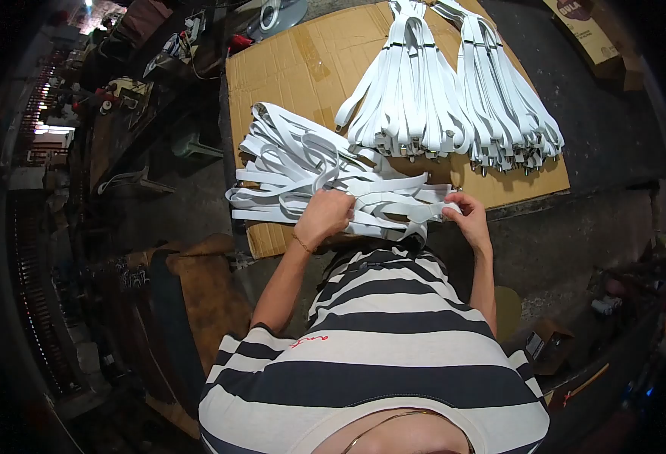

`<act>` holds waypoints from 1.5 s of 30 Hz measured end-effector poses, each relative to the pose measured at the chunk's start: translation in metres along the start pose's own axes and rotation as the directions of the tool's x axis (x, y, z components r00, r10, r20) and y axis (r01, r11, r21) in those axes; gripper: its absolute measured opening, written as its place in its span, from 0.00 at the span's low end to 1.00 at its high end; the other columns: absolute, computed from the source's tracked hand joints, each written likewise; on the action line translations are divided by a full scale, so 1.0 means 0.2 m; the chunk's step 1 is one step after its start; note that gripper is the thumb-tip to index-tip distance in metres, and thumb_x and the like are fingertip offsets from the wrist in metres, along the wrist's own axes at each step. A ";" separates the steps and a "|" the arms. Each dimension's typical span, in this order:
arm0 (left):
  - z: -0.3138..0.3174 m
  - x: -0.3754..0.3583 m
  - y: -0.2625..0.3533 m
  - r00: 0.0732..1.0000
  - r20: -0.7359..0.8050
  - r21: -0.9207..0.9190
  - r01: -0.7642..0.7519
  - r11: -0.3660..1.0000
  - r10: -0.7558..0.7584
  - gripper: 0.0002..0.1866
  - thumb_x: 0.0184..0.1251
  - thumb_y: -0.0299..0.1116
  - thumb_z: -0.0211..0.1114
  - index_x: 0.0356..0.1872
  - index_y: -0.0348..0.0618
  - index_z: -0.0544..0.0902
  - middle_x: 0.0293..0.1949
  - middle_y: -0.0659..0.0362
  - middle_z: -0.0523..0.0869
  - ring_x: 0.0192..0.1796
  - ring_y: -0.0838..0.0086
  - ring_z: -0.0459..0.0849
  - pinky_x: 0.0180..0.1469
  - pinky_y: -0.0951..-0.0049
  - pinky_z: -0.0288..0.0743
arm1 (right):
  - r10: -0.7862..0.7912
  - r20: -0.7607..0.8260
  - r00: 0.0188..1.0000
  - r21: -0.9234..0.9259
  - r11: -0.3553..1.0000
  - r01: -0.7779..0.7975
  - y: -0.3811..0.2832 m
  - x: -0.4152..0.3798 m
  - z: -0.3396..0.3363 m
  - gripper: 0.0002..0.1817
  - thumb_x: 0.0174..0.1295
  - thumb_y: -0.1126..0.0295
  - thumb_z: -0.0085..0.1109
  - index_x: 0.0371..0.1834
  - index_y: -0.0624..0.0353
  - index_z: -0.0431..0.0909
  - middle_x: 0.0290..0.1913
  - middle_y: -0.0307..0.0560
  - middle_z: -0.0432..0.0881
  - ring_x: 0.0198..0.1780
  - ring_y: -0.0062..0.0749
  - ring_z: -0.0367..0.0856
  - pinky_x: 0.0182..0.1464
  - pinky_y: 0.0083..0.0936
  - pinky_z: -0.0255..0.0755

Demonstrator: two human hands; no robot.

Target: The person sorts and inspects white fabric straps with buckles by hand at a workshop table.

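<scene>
A loose heap of flat white straps (pixel 287 163) lies on a cardboard sheet (pixel 287 68) in front of me. My left hand (pixel 327 215) is closed over the near side of this heap, its fingers wrapped round a white strap. To the right, my right hand (pixel 468 219) pinches the end of a white strap between thumb and fingers, at the heap's right edge. Farther back lie two tied bundles of the same straps, a middle bundle (pixel 412 91) and a right bundle (pixel 499 98). Small metal clips show at the bundles' near ends.
A printed cardboard box (pixel 586 34) sits at the back right. On the left are a dark bench with tools (pixel 132 94) and a brown padded seat (pixel 208 291). A small open box (pixel 549 344) rests low on the right.
</scene>
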State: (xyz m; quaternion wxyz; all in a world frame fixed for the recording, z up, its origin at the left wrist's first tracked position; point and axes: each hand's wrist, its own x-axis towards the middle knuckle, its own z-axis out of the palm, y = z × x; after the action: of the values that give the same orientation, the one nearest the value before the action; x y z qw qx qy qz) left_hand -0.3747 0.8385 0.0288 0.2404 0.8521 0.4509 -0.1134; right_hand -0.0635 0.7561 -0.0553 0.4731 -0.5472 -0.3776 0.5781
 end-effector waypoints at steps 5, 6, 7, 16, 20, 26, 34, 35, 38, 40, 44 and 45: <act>0.22 0.03 -0.05 0.990 -0.141 -0.009 -0.011 1.000 0.010 0.05 0.55 0.31 0.63 0.30 0.41 0.79 0.30 0.53 0.81 0.40 0.58 0.79 0.43 0.58 0.68 | -0.089 -0.149 0.985 -0.320 0.947 0.037 0.07 0.08 0.03 0.11 0.51 0.76 0.66 0.38 0.63 0.79 0.32 0.37 0.78 0.34 0.22 0.76 0.38 0.19 0.70; 0.27 0.04 -0.05 0.960 -0.274 -0.033 -0.065 0.997 0.054 0.06 0.56 0.31 0.63 0.31 0.41 0.79 0.31 0.54 0.80 0.42 0.59 0.78 0.44 0.59 0.68 | -0.102 -0.201 0.974 -0.414 0.910 0.010 0.08 0.10 0.04 0.10 0.51 0.76 0.65 0.37 0.64 0.79 0.31 0.40 0.79 0.34 0.26 0.77 0.39 0.22 0.71; 0.30 0.05 -0.04 0.959 -0.278 -0.034 -0.059 0.998 0.047 0.06 0.56 0.31 0.63 0.31 0.41 0.79 0.31 0.54 0.80 0.42 0.59 0.78 0.44 0.59 0.68 | -0.104 -0.193 0.976 -0.415 0.909 0.015 0.07 0.12 0.06 0.10 0.51 0.76 0.65 0.37 0.64 0.79 0.31 0.40 0.79 0.34 0.26 0.77 0.39 0.22 0.71; 0.40 -0.06 -0.02 0.724 -0.673 -0.212 0.007 0.977 -0.151 0.15 0.54 0.33 0.65 0.42 0.37 0.77 0.47 0.49 0.75 0.56 0.55 0.71 0.61 0.53 0.59 | -0.572 -0.076 0.817 -0.861 0.451 0.235 0.04 0.12 0.24 0.08 0.51 0.78 0.60 0.35 0.64 0.78 0.49 0.56 0.73 0.53 0.51 0.70 0.56 0.42 0.64; 0.42 -0.10 -0.18 0.628 -0.747 -0.245 0.046 0.969 -0.218 0.15 0.55 0.31 0.64 0.43 0.36 0.77 0.49 0.46 0.75 0.57 0.53 0.71 0.61 0.55 0.61 | -0.607 -0.031 0.794 -0.794 0.498 0.349 0.03 0.05 0.33 0.08 0.51 0.79 0.60 0.35 0.64 0.77 0.45 0.54 0.73 0.50 0.49 0.71 0.52 0.38 0.66; 0.32 -0.04 -0.38 0.462 -0.619 -0.560 0.309 0.769 -0.635 0.16 0.56 0.35 0.65 0.40 0.31 0.78 0.31 0.50 0.81 0.29 0.57 0.80 0.35 0.63 0.74 | -0.594 0.134 0.793 -0.682 0.526 0.509 0.07 -0.06 0.49 0.09 0.49 0.79 0.64 0.34 0.63 0.76 0.44 0.53 0.73 0.48 0.48 0.72 0.49 0.38 0.68; 0.10 -0.15 -0.35 0.716 -0.300 -0.909 -0.013 0.418 -0.630 0.12 0.58 0.33 0.68 0.33 0.33 0.80 0.25 0.60 0.83 0.25 0.81 0.79 0.29 0.75 0.74 | -0.420 0.219 0.881 -0.620 0.637 0.458 0.09 -0.05 0.52 0.11 0.50 0.76 0.65 0.36 0.63 0.77 0.44 0.52 0.75 0.48 0.44 0.73 0.49 0.34 0.69; 0.00 -0.24 -0.31 0.807 -0.294 -0.940 -0.146 0.309 -0.512 0.11 0.61 0.32 0.65 0.37 0.33 0.80 0.28 0.60 0.83 0.29 0.80 0.80 0.34 0.78 0.76 | -0.414 0.217 0.884 -0.622 0.639 0.452 0.06 -0.06 0.53 0.11 0.50 0.76 0.65 0.36 0.63 0.77 0.44 0.52 0.75 0.48 0.44 0.73 0.49 0.34 0.69; -0.16 -0.42 -0.11 0.815 -0.385 -0.920 -0.375 0.112 -0.433 0.10 0.60 0.27 0.65 0.40 0.31 0.80 0.32 0.59 0.84 0.33 0.82 0.80 0.37 0.81 0.73 | -0.351 0.425 0.834 -0.461 0.710 0.533 -0.17 -0.08 0.63 0.18 0.49 0.73 0.67 0.44 0.62 0.76 0.46 0.50 0.77 0.48 0.43 0.74 0.51 0.31 0.70; -0.18 -0.48 -0.02 0.832 -0.409 -0.907 -0.414 0.071 -0.374 0.12 0.56 0.22 0.66 0.42 0.31 0.80 0.36 0.58 0.85 0.38 0.80 0.80 0.44 0.79 0.73 | -0.317 0.492 0.810 -0.411 0.736 0.538 -0.13 -0.07 0.65 0.19 0.49 0.73 0.67 0.45 0.62 0.76 0.47 0.49 0.77 0.48 0.43 0.74 0.51 0.31 0.70; -0.21 -0.50 0.07 0.703 -0.617 -0.787 -0.543 0.292 -0.354 0.16 0.49 0.15 0.69 0.42 0.31 0.80 0.38 0.54 0.85 0.43 0.75 0.81 0.50 0.75 0.72 | -0.164 0.516 0.841 -0.539 0.700 0.468 -0.08 -0.04 0.60 0.24 0.50 0.68 0.67 0.51 0.59 0.72 0.49 0.51 0.73 0.50 0.46 0.70 0.53 0.36 0.67; -0.22 -0.50 0.08 0.709 -0.610 -0.792 -0.539 0.287 -0.354 0.16 0.49 0.15 0.69 0.42 0.31 0.80 0.38 0.54 0.85 0.43 0.75 0.81 0.50 0.75 0.72 | -0.162 0.469 0.868 -0.594 0.669 0.446 -0.10 -0.06 0.61 0.26 0.50 0.65 0.68 0.52 0.58 0.71 0.49 0.51 0.72 0.50 0.46 0.70 0.53 0.37 0.66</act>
State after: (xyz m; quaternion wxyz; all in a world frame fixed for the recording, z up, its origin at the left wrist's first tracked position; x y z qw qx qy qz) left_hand -0.4199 0.7822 0.1119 0.5140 0.5329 0.4216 0.5235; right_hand -0.1823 0.7599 -0.0189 0.2464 -0.4882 -0.7346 0.4016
